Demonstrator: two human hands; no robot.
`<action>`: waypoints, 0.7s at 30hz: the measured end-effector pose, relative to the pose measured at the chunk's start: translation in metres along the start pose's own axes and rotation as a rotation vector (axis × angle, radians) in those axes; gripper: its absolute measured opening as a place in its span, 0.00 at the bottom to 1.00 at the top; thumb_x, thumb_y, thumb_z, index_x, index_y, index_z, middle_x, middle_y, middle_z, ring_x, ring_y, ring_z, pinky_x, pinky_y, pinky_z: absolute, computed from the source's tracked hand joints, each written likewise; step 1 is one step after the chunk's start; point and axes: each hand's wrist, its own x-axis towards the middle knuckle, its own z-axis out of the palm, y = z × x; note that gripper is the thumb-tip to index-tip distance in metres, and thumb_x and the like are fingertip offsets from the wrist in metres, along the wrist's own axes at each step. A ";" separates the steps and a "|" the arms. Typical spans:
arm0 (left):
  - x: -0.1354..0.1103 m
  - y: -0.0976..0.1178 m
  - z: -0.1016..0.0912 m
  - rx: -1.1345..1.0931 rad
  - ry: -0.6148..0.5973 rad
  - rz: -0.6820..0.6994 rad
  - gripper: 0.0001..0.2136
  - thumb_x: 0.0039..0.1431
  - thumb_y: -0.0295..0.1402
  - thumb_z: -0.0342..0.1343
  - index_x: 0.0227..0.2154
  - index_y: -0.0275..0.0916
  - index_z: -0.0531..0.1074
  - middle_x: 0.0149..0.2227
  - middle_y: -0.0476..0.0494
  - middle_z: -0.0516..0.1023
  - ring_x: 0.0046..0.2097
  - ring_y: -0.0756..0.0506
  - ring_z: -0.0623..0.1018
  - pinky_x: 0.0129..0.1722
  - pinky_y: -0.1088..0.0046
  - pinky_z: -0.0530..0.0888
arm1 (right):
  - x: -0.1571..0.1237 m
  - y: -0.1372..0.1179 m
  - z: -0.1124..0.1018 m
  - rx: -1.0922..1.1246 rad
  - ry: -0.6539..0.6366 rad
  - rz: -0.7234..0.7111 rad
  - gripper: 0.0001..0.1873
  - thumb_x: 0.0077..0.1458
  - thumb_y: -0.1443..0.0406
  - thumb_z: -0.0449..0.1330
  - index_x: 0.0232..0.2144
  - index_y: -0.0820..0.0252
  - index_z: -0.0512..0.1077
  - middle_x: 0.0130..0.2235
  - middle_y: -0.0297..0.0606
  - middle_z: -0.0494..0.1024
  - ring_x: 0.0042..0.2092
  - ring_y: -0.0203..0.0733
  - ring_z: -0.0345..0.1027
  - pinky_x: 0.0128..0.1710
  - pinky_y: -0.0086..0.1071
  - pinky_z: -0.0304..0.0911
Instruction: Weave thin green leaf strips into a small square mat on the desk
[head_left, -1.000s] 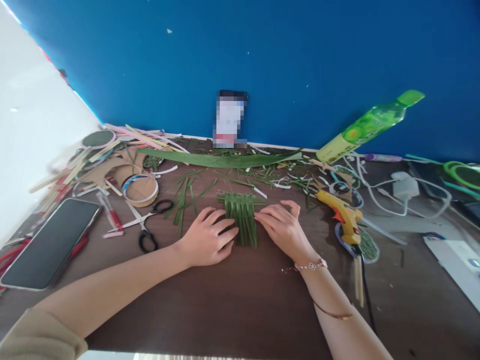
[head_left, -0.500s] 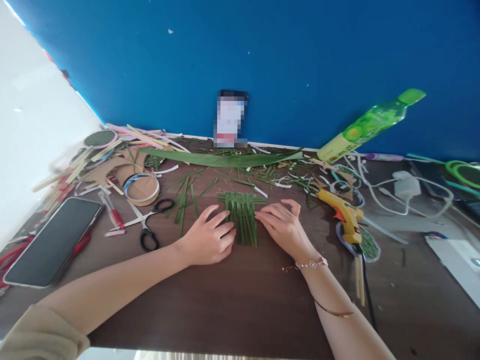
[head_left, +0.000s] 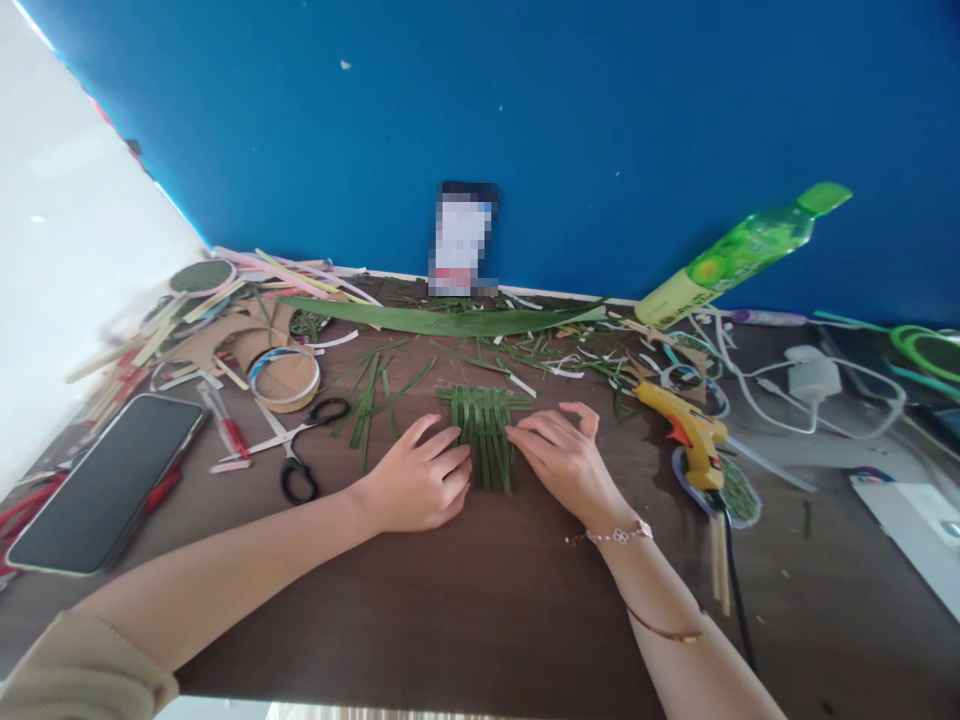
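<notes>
Left arm: Your left forearm runs in from the lower left, its sleeve [head_left: 94, 660] ending near the elbow, and angles up toward the middle of the table [head_left: 435, 625].
Left hand: Your left hand [head_left: 424, 475] is palm down, back uppermost, fingers half curled and slightly spread, their tips at the left edge of the woven green mat [head_left: 486, 425]. The thumb's hold is not clear; whether you grip a strip cannot be told.
Right arm: Your right forearm rises from the lower right, with a bracelet [head_left: 621, 535] at the wrist and a bangle [head_left: 666, 633] farther down.
Right hand: Your right hand [head_left: 566, 455] leans inward, index finger and its neighbours drawn nearly together at the mat's right edge, the outermost finger raised and bent. A pinch on a strip cannot be confirmed.
Woven mat: Flat on the table between your hands, closely woven at the far end, loose strip ends pointing toward you.
Left surroundings: Scissors [head_left: 287, 437] lie open beyond your left forearm.
Right surroundings: A yellow glue gun [head_left: 694, 435] lies right of your right hand.
Far side: A long green leaf [head_left: 442, 320] lies across, beyond the mat.
</notes>
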 end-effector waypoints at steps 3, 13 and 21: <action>0.000 -0.001 -0.002 -0.042 0.007 -0.020 0.15 0.60 0.38 0.48 0.42 0.36 0.74 0.46 0.42 0.77 0.51 0.41 0.71 0.55 0.57 0.61 | 0.002 0.000 -0.001 0.015 0.021 0.001 0.08 0.59 0.70 0.54 0.34 0.56 0.73 0.31 0.32 0.77 0.36 0.35 0.70 0.53 0.43 0.46; 0.000 -0.004 -0.005 -0.046 -0.030 -0.076 0.21 0.58 0.44 0.45 0.42 0.34 0.75 0.47 0.41 0.77 0.52 0.37 0.69 0.55 0.55 0.59 | -0.002 0.011 -0.002 0.062 -0.071 -0.025 0.08 0.60 0.68 0.54 0.34 0.60 0.74 0.32 0.39 0.76 0.35 0.39 0.67 0.37 0.35 0.61; 0.001 -0.005 -0.004 -0.046 -0.059 -0.053 0.21 0.59 0.44 0.46 0.42 0.33 0.74 0.46 0.39 0.76 0.50 0.37 0.70 0.52 0.57 0.61 | -0.003 0.010 0.000 0.050 -0.088 -0.030 0.10 0.61 0.68 0.51 0.35 0.60 0.73 0.34 0.40 0.75 0.35 0.39 0.67 0.38 0.35 0.63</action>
